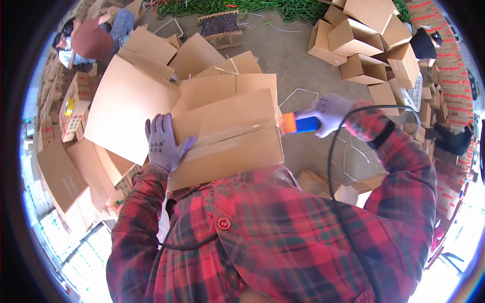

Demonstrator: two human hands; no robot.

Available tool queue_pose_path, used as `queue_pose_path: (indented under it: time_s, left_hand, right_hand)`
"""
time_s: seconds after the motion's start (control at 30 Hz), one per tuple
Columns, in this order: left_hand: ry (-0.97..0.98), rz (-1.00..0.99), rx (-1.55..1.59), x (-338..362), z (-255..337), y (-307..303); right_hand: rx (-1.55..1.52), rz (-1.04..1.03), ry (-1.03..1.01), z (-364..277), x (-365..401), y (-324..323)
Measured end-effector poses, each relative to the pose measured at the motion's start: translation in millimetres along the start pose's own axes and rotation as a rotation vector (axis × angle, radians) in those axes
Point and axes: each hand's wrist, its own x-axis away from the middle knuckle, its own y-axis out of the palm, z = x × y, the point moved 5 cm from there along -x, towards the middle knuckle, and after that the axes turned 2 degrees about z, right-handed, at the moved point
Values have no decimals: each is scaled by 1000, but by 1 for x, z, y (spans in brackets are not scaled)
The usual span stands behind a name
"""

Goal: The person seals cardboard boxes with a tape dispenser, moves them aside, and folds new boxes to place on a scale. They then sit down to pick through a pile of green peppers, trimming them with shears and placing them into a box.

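Observation:
A cardboard box [227,146] lies against the front of my body, its seam side up with a strip of tape along the seam. My left hand [166,141], in a pale gloved covering with dark print, rests on the box's left end with its fingers spread. At the box's right end, my gloved right hand [326,115] is wrapped round a blue and orange tool [305,124]. The tool's orange end is at the box edge, where the tape ends, and is slightly blurred.
Open cardboard boxes [129,101] crowd the left and back. More empty boxes [356,38] are piled at the upper right. A small stool [221,25] stands on the floor, with green produce [273,9] behind it. People work at both sides. A black cord [331,156] hangs by my right arm.

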Motion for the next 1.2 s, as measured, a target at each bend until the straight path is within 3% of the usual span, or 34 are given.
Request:
queue_pose_path:
  time_s: [0.1, 0.17, 0.27, 0.33, 0.43, 0.67, 0.73, 0.8, 0.9, 1.03, 1.1, 1.17, 1.2]
  left_hand:
    - [-2, 2, 6, 1, 0, -1]
    - [-7, 11, 17, -1, 1, -1]
    - [1, 12, 16, 1, 1, 2]
    - [-7, 1, 44, -1, 1, -2]
    - [1, 2, 48, 2, 3, -3]
    - [-22, -5, 14, 1, 0, -6]
    - [-23, 5, 28, -1, 2, -9]
    - [-15, 9, 54, -2, 3, -12]
    - [-2, -6, 41, -2, -1, -9]
    - [-34, -33, -3, 1, 2, -10]
    - [7, -6, -97, 4, 7, -6]
    - [216, 105, -189, 17, 33, -10]
    - [315, 165, -229, 25, 51, -14]
  right_hand:
    - [-68, -78, -70, -32, -42, -15]
    - [-278, -118, -125, -16, -66, -2]
    - [-547, -160, -116, -16, -67, -4]
    - [-522, -228, -105, -8, -83, -7]
    - [-748, -345, -216, -9, -77, -25]
    - [-387, -59, 39, -32, -60, -43]
    - [-187, -8, 80, -50, -66, -23]
    - [80, -22, -13, -66, -79, 28]
    - [-57, -55, 104, -64, -100, 119]
    - [-162, -56, 362, -73, -78, 124]
    - [-366, -9, 540, -57, -56, 120]
    - [-730, 407, 714, -51, -8, 92]
    - [-707, 682, 835, -43, 1, 89]
